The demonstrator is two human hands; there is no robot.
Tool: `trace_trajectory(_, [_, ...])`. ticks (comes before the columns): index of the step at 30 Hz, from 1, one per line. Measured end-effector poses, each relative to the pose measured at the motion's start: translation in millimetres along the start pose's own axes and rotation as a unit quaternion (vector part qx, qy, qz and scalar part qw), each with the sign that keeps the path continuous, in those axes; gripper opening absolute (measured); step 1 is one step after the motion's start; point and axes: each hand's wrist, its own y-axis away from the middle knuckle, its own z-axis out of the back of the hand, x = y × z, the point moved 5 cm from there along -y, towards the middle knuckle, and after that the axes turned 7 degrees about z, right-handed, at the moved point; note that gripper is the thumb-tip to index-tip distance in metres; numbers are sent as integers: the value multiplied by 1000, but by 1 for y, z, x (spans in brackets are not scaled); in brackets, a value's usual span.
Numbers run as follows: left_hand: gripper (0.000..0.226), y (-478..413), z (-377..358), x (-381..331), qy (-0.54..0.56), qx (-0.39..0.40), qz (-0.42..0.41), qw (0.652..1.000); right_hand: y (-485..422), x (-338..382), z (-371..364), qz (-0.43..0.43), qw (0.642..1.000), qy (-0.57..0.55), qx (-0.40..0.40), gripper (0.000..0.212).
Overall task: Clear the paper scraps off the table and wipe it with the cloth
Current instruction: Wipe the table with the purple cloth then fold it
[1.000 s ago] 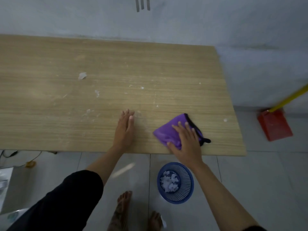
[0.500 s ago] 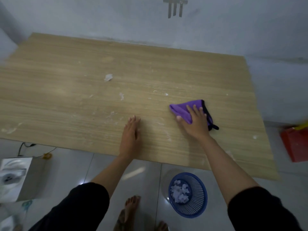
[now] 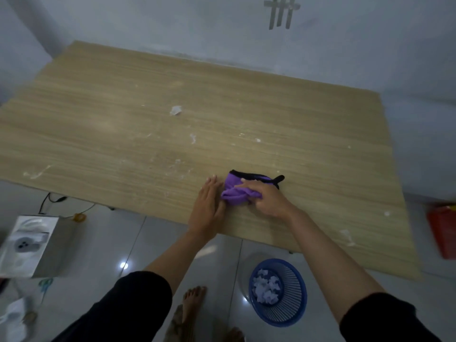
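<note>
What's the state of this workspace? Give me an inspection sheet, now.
Surface: wooden table, white smears and a few small bits left, one scrap near the middle.
Job's things: purple cloth bunched near the front edge; blue basket on the floor holding paper scraps.
Clutter: grey box on the floor, left.
Hands: right hand grips the cloth; left hand flat on the table beside it.
Cables: dark cable on the floor under the table's left part.
Surroundings: pale wall, tiled floor, blurred red object at right.
</note>
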Motion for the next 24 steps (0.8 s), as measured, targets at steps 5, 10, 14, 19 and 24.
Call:
trace_trajectory(5, [59, 28, -23, -16, -30, 10, -6, 999, 76, -13, 8, -28, 999, -29, 8, 55])
trace_trajectory(10, [50, 43, -37, -26, -55, 4, -17, 998, 159, -42, 16, -58, 997, -50, -19, 57])
trace_trajectory(14, [44, 51, -44, -30, -66, 4, -25, 997, 211, -47, 21, -34, 997, -41, -55, 56])
trace_trajectory(19, [42, 59, -51, -33, -79, 15, -39, 996, 249, -53, 30, -69, 987, -70, -124, 67])
trace_trajectory(24, [42, 59, -51, -37, -87, 26, -47, 995, 256, -32, 73, -91, 925, -180, -323, 38])
